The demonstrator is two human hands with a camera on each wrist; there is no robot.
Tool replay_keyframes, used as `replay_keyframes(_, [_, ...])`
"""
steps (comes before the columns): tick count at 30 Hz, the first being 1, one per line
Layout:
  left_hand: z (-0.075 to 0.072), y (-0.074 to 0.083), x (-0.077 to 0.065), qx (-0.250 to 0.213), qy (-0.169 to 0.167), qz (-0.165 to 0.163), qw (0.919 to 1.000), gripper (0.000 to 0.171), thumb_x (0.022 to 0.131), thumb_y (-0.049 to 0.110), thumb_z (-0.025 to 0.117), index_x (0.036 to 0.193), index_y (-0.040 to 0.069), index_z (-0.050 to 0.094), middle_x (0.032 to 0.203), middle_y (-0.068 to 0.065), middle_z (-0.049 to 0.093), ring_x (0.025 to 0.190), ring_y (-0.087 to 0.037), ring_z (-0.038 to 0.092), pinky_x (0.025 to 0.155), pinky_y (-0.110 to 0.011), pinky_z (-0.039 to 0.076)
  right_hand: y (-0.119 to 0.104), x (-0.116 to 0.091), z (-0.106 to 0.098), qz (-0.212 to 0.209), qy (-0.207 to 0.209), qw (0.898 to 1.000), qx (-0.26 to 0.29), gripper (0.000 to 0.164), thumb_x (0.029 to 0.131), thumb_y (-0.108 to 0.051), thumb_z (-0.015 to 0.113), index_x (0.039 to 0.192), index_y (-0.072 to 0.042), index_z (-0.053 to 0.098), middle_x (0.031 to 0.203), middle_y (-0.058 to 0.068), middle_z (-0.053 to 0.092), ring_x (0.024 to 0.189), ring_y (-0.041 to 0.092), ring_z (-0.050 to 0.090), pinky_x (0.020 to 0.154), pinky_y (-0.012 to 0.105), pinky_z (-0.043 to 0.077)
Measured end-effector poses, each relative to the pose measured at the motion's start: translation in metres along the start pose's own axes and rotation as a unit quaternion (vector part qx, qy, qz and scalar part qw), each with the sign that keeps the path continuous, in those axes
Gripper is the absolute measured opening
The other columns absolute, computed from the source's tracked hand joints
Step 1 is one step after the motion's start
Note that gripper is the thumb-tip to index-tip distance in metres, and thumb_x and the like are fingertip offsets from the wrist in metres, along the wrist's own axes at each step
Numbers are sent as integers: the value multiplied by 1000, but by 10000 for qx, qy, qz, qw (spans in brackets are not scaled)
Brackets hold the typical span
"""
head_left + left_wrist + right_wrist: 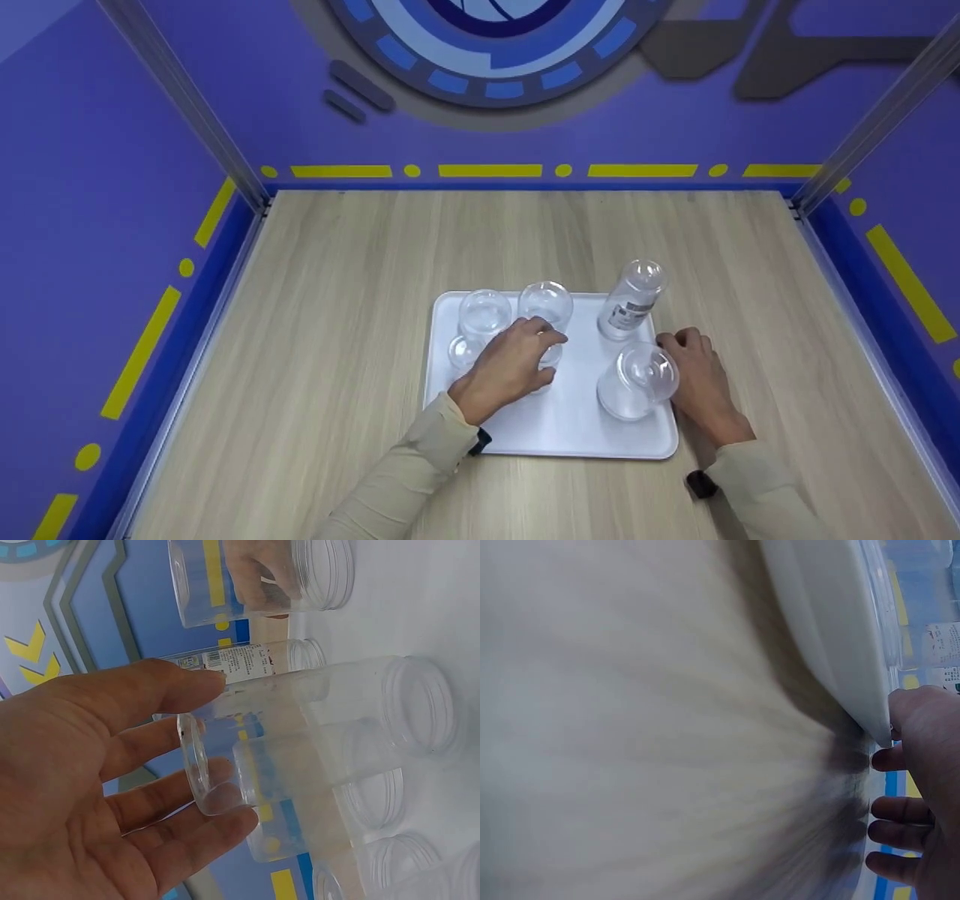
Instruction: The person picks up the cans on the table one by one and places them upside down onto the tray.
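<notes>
My left hand point(512, 365) holds the upper end of a clear plastic jar point(322, 701) on the white tray point(577, 431), thumb on one side and fingers around the other. The jar stands with its ridged end down. My right hand point(701, 382) is at the tray's right edge, its thumb over the rim and its fingertips outside, close above the table. Just inside that edge stands a wide clear jar point(634, 386). Behind it, a taller clear jar point(634, 300) bears a printed label.
More clear jars stand on the tray's left half, including a back-left jar point(484, 313), a back-middle jar point(546, 301) and a smaller jar point(463, 351). Under the tray is a wood-grain table point(337, 322). Blue panels point(487, 146) wall in the back and sides.
</notes>
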State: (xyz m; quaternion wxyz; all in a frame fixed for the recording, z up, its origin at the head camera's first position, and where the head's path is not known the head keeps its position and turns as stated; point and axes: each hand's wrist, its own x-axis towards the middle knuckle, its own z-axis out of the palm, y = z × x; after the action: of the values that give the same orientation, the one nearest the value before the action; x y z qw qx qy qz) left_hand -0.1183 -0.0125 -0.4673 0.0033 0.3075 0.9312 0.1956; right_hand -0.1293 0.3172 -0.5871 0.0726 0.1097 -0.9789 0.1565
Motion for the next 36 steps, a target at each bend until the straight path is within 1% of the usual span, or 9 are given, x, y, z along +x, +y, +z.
replay_keyframes(6, [-1, 0, 2, -94, -30, -96, 9999, 41, 89, 13, 86, 128, 10, 76, 126, -6, 71, 110, -23, 67, 92, -30, 56, 1, 1, -1, -51, 57, 10000, 48, 30, 100, -6, 62, 129, 1, 64, 120, 32, 52, 107, 52, 53, 81, 66, 48])
replay_keyframes(8, [-1, 0, 3, -89, -37, -108, 9999, 41, 89, 13, 86, 128, 10, 76, 126, -6, 71, 111, -23, 67, 93, -30, 56, 1, 1, -1, -57, 65, 10000, 48, 30, 100, -6, 63, 129, 1, 64, 120, 32, 52, 107, 52, 53, 81, 66, 48])
replay_keyframes(17, [3, 3, 6, -157, -43, -189, 9997, 42, 91, 16, 86, 131, 10, 75, 129, -6, 70, 114, -23, 67, 95, -31, 56, 2, 2, -2, 110, -123, 9998, 71, 31, 102, -8, 60, 132, 1, 62, 124, 33, 51, 112, 53, 51, 85, 67, 47])
replay_keyframes(21, [4, 4, 6, -134, 15, -164, 9998, 43, 90, 16, 86, 131, 10, 75, 129, -6, 70, 115, -22, 66, 96, -31, 56, 3, 2, -1, 122, -161, 9998, 47, 32, 103, -9, 59, 133, 2, 62, 125, 34, 51, 113, 53, 51, 86, 68, 47])
replay_keyframes(26, [4, 4, 5, -191, -30, -162, 9997, 43, 90, 16, 86, 132, 10, 74, 131, -7, 69, 117, -23, 65, 97, -31, 55, 4, 2, 0, 88, -164, 9998, 5, 32, 101, -7, 60, 132, 2, 62, 123, 34, 51, 111, 53, 52, 86, 67, 48])
replay_keyframes(31, [3, 2, 7, -160, -2, -136, 9998, 43, 90, 17, 86, 131, 10, 74, 131, -7, 69, 118, -23, 65, 99, -31, 54, 5, 5, -2, 35, -76, 10000, -5, 32, 100, -5, 61, 131, 1, 63, 122, 33, 52, 109, 52, 52, 83, 66, 49])
replay_keyframes(36, [5, 2, 8, -124, 26, -79, 9999, 44, 90, 18, 87, 131, 10, 74, 131, -6, 69, 118, -22, 66, 99, -30, 54, 8, 3, -3, 27, -59, 9999, 109, 31, 100, -6, 62, 130, 2, 64, 121, 32, 53, 109, 52, 53, 83, 66, 48])
